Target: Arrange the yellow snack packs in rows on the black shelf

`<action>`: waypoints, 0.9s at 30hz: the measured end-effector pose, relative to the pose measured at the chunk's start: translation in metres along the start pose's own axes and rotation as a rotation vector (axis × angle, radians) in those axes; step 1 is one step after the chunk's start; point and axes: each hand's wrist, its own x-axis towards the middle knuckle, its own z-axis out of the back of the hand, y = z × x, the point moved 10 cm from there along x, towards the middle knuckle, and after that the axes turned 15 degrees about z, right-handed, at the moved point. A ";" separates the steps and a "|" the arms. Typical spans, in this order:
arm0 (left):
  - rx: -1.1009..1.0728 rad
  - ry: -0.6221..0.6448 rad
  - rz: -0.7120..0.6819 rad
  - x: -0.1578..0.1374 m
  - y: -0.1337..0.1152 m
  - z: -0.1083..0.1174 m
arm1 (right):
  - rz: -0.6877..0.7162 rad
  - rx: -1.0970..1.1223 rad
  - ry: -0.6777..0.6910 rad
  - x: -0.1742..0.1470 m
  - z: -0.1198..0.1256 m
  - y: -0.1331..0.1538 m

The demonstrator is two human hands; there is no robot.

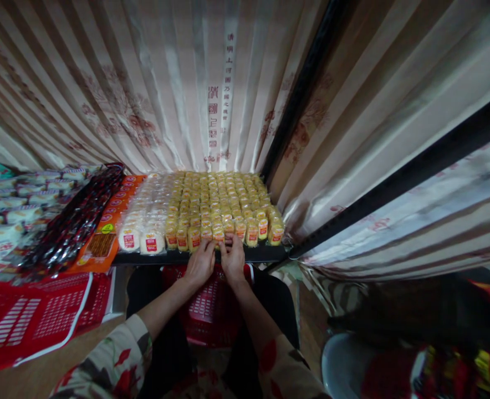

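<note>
Rows of small yellow snack cakes [220,197] in clear wrappers, with red labels, stand packed together on a black shelf [265,253]. My left hand [202,261] is at the front row near the middle, its fingers curled in against a wrapped cake [218,231]. Close beside it, my right hand [233,257] has its fingertips on the front of the same row, thumb and fingers bent around the packets. The fingertips partly cover the cakes they touch. To the left stand white round wrapped cakes [152,242] in two rows.
Orange snack packs [99,241], dark shiny packets [70,221] and white packets [24,213] fill the shelf's left side. A red basket [205,310] sits between my legs; another red basket [41,316] is at left. Black posts [299,83] and a pleated curtain [178,83] stand behind.
</note>
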 end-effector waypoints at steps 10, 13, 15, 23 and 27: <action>0.080 0.017 -0.015 0.001 0.004 -0.016 | -0.009 -0.056 0.026 -0.002 -0.005 -0.007; 0.100 0.028 0.001 0.001 0.005 -0.018 | -0.006 -0.076 0.061 -0.001 -0.007 -0.008; 0.106 0.035 0.004 0.000 0.006 -0.018 | -0.001 -0.076 0.043 -0.003 -0.003 -0.007; -0.003 0.103 -0.065 -0.034 0.006 -0.026 | -0.084 -0.047 0.006 -0.072 0.018 -0.016; -0.102 0.268 0.075 -0.065 0.028 -0.075 | -0.363 -0.058 -0.012 -0.117 0.011 -0.059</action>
